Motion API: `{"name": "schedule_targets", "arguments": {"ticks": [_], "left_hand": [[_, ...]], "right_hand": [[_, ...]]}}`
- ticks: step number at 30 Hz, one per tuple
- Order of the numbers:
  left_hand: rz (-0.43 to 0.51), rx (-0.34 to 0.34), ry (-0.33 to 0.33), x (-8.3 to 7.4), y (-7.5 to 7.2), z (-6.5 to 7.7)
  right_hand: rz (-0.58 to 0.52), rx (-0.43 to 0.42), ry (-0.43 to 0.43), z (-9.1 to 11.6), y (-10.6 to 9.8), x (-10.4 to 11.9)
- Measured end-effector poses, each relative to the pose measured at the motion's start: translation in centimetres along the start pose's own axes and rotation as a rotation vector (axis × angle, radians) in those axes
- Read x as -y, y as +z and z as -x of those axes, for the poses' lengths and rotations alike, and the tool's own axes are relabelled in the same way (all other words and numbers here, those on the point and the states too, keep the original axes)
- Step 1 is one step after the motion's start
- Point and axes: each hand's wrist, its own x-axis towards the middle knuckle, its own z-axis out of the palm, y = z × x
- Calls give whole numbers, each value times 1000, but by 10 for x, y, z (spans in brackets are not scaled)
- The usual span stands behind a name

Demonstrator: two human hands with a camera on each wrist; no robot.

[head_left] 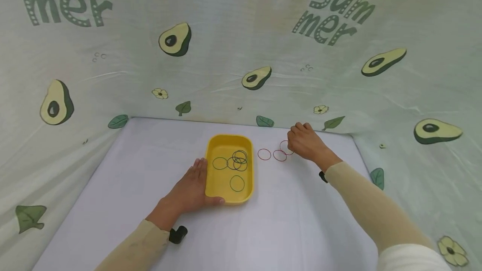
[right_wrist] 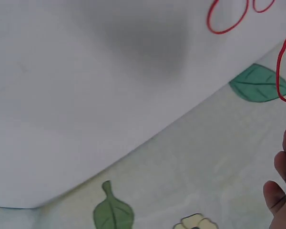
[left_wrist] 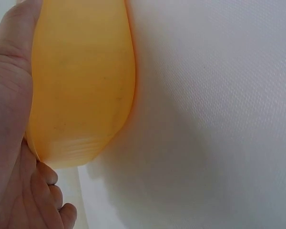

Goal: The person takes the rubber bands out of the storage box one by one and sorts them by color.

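Observation:
A yellow tray (head_left: 230, 201) stands on the white table, holding several thin dark and green rubber bands (head_left: 237, 183). My left hand (head_left: 188, 187) rests against the tray's near left corner, its fingers straight along the left side and its thumb at the near rim. In the left wrist view, the palm and thumb lie along the tray's outer wall (left_wrist: 86, 86). My right hand (head_left: 304, 140), right of the tray, pinches a red rubber band (right_wrist: 279, 71) that hangs from the fingertips. Two more red rubber bands (head_left: 264, 160) lie between the tray and that hand.
The white table (head_left: 293, 221) ends at the back against a hanging pale cloth (head_left: 211, 78) printed with avocados, leaves and lettering. This cloth also covers both sides. A dark wrist camera (head_left: 178, 235) is strapped at the left wrist.

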Motion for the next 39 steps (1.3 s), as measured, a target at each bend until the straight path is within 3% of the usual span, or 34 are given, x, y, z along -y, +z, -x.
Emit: {"name": "schedule_targets", "arguments": {"ticks": [10, 25, 33, 39], "left_hand": [[-3, -17, 9, 0, -1, 0], [-10, -22, 15, 2, 3, -1], [-3, -28, 20, 2, 3, -1], [-11, -23, 18, 2, 2, -1]], "right_hand": [[-47, 85, 82, 35, 32, -10], [-48, 107, 151, 47, 50, -11], [-44, 68, 168, 44, 53, -8], [-104, 49, 187, 14, 33, 18]]}}
